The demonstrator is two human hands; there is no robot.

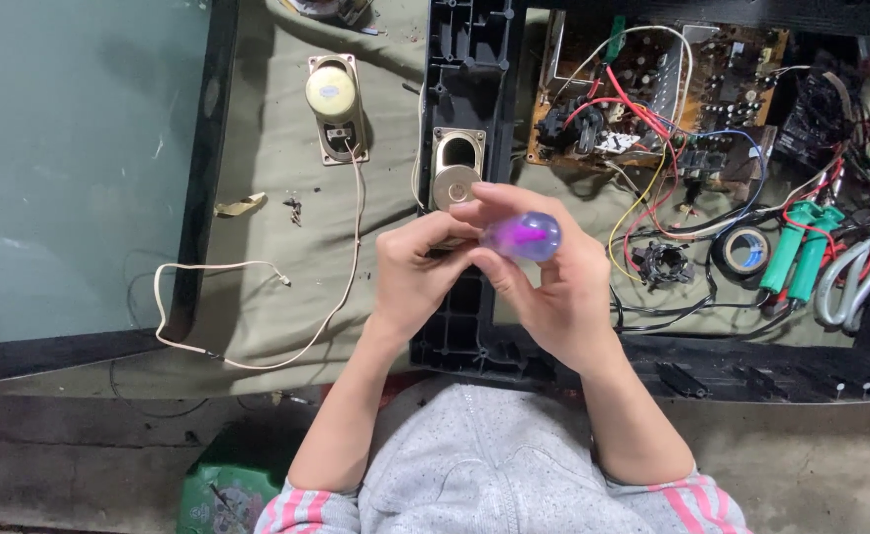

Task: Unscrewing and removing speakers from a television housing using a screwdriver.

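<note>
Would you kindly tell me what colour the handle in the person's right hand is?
The screwdriver handle in the right hand is translucent purple with a pink core, seen in the head view.

Two hands are seen: the left hand [417, 269] and the right hand [553, 282], with one translucent purple screwdriver handle [522, 236] gripped between their fingers. Two oval speakers are counted: one speaker [333, 104] well to the left of the fingers, another speaker [457, 168] just above the fingertips. One circuit board [652, 89] is seen up and right of the fingers. One roll of tape [746, 249] and two green-handled pliers [801, 259] lie further right, beside one pair of scissors [855, 282].
</note>
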